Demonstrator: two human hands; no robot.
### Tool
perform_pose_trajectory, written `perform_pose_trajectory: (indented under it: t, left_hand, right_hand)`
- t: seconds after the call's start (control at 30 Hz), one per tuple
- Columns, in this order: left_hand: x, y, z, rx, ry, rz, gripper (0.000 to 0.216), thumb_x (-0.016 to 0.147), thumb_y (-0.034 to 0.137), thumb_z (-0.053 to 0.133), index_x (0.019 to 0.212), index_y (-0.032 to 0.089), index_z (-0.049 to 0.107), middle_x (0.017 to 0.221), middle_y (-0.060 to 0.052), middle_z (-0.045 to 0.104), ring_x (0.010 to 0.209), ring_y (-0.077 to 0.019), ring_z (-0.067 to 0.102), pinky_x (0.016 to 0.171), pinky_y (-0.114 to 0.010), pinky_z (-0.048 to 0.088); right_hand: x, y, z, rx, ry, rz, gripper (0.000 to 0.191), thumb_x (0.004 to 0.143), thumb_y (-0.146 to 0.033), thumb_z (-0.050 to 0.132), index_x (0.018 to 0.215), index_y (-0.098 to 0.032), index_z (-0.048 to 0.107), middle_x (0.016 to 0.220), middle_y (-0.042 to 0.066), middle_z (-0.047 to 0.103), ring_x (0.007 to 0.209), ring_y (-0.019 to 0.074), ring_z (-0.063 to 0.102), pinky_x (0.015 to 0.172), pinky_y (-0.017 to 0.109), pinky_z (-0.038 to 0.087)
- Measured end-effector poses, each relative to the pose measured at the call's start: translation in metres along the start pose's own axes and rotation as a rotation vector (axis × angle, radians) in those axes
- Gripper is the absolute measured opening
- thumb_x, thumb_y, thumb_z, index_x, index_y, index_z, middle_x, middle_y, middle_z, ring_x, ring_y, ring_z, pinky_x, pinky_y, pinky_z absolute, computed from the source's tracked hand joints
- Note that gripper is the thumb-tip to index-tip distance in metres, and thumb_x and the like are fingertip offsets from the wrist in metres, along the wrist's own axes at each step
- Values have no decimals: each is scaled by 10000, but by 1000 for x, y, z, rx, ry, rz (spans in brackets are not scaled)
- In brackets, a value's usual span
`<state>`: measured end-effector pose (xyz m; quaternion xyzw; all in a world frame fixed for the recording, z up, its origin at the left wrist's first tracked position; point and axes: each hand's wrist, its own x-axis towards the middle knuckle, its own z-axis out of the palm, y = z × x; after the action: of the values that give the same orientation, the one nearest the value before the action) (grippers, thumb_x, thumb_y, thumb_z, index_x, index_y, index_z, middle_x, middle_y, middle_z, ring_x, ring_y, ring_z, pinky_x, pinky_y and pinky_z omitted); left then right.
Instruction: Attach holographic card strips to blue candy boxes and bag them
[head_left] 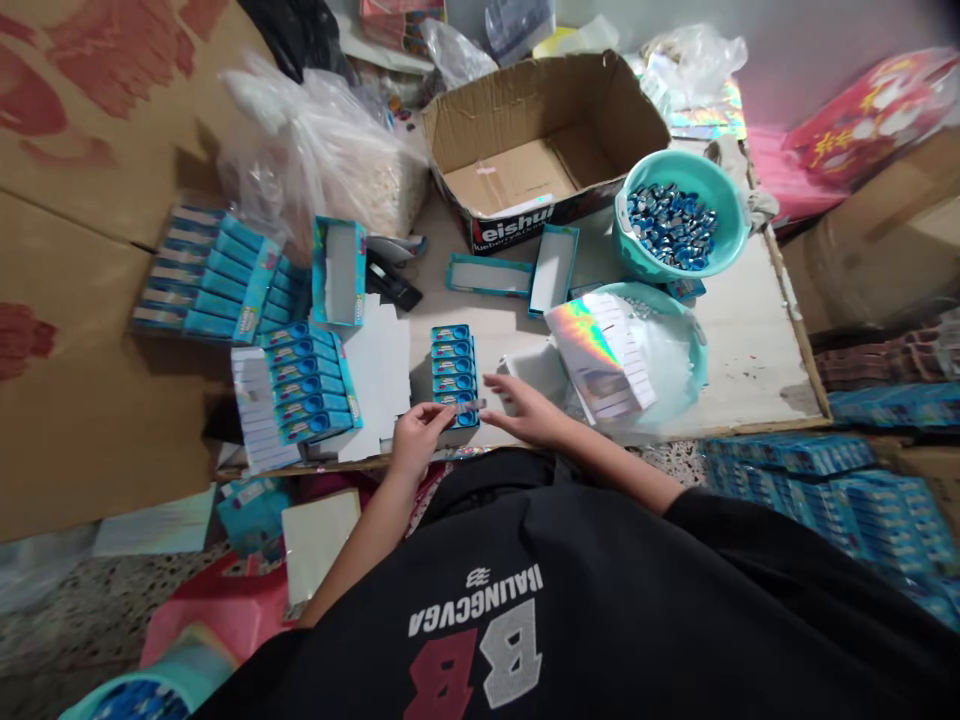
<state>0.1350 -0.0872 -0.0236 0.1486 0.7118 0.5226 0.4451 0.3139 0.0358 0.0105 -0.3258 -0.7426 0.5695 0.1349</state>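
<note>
Turquoise plastic is forming the bucket [667,168] at the upper right of the frame, which is holding a heap of glossy blue and silver pieces [671,228]. Below it, a turquoise basin [699,355] is carrying crumpled clear plastic [667,370], with white cartons [619,375] and a rainbow-sheened sheet [589,330] lying across its left side. Brown corrugated cardboard is making up the open box [517,115] at upper centre, where a white piece is lying near the front wall. To its left, a wrinkled translucent bag [375,180] is bulging with pale contents.

At the centre of the frame, a column of small blue boxes [452,367] is resting on the desk [757,330], its long axis running from top to bottom of the picture. Over its near end, the left hand [416,435] is pinching a small thin strip [471,405] between its fingers, the strip's long axis pointing left to right. The right hand [529,410] is holding its fingers spread and bent toward the strip's right end; whether they are touching it is hard to tell at this scale. Similar blue boxes [307,380] are standing in a row at centre left, beside flat white card [379,370].
</note>
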Motion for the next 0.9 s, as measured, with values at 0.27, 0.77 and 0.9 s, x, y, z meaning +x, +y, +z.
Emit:
perform_pose_trajectory:
  t: [0.27, 0.77, 0.9]
  left_hand:
    - [8, -17, -8, 229, -28, 54, 426, 674, 574, 721, 748, 155, 697, 684, -56, 717, 651, -192, 662, 665, -318, 534]
    - [25, -48, -6, 680, 200, 359, 247, 690, 441, 754, 706, 209, 671, 852, -39, 581, 829, -213, 607, 782, -346, 499]
    - [31, -56, -19, 669, 237, 379, 370, 680, 517, 749, 734, 210, 548, 743, 9, 543, 699, -181, 575, 642, -304, 488]
  right_hand:
    - [22, 54, 58, 254, 38, 263, 388, 770, -525, 692, 753, -138, 709, 633, 20, 674, 594, 133, 588, 578, 245, 467]
    - [15, 88, 85, 391, 255, 339, 500, 650, -519, 754, 966, -237, 487, 607, -83, 559, 572, 131, 558, 579, 253, 455]
    - [16, 95, 102, 372, 191, 417, 527, 706, -714, 650, 743, -250, 403, 461, -94, 469, 432, 118, 485, 460, 246, 430]
